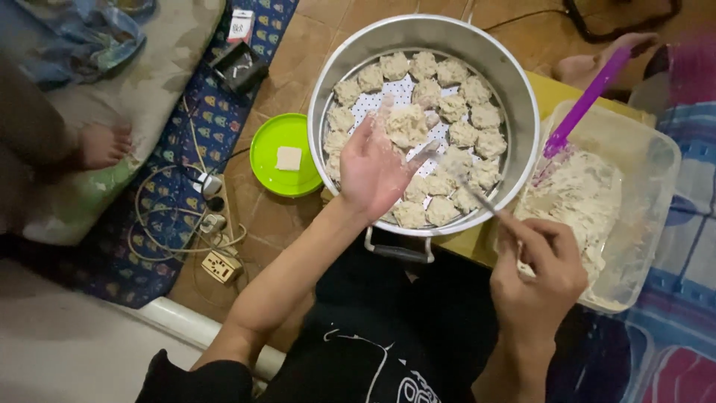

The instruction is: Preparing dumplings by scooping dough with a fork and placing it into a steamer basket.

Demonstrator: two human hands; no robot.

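My right hand [538, 261] grips a thin metal spoon [477, 195], while my left hand [377, 166] cups a pale lump of dumpling filling [406, 125] over the round steel steamer pot [514, 89]. I'm shaping this dumpling now; next it needs a careful set-down in the bare patch among the finished dumplings [462, 134], with the clear plastic mix tub [656, 160] beyond.

A green lid [283, 155] lies near tangled cables [183, 224] and a power strip [221, 266].

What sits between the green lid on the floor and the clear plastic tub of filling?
In the head view, the round metal steamer pot full of dumplings lies between the green lid and tub.
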